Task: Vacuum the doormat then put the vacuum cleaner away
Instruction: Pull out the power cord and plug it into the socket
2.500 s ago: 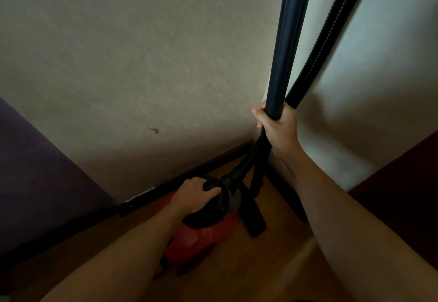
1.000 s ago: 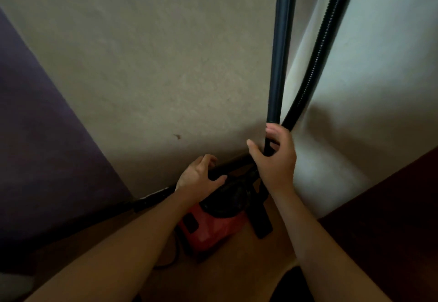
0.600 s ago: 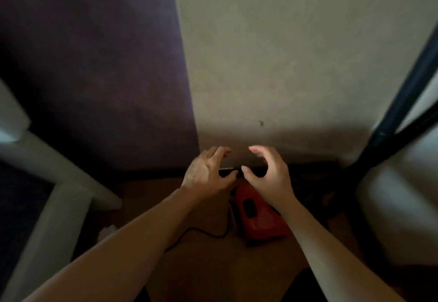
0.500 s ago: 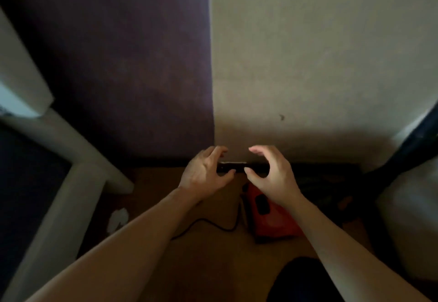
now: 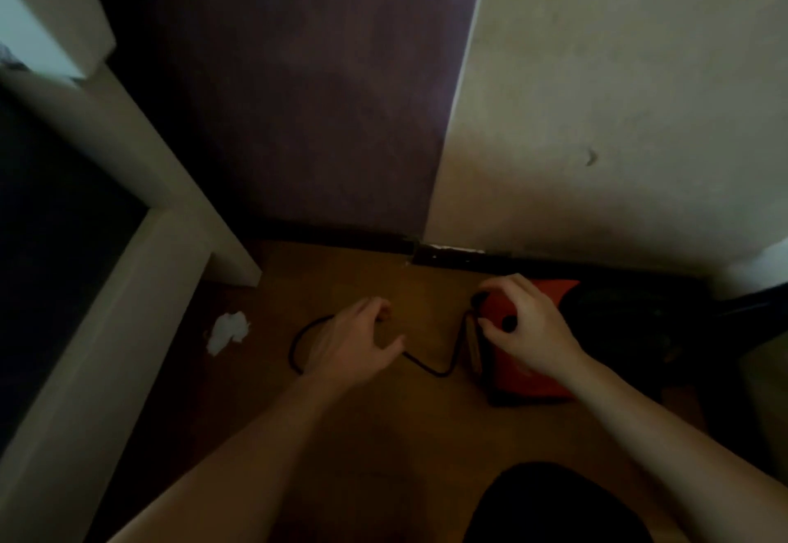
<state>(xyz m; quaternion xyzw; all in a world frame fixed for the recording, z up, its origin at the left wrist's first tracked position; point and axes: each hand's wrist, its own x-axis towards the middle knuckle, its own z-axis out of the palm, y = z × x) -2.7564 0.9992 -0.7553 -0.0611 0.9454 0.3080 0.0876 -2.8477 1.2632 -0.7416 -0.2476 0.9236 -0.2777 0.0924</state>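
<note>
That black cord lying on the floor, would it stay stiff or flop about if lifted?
Probably floppy: the black cord lies in loose curves on the floor, so it would likely sag and trail from the left hand. It looks thin, so likely light. One end seems to run to the red vacuum cleaner, which may tug back.

Red vacuum cleaner [image 5: 520, 384] sits on floor [image 5: 405, 436] near wall [image 5: 597, 116]; black cord [image 5: 426, 367] loops leftward
</note>
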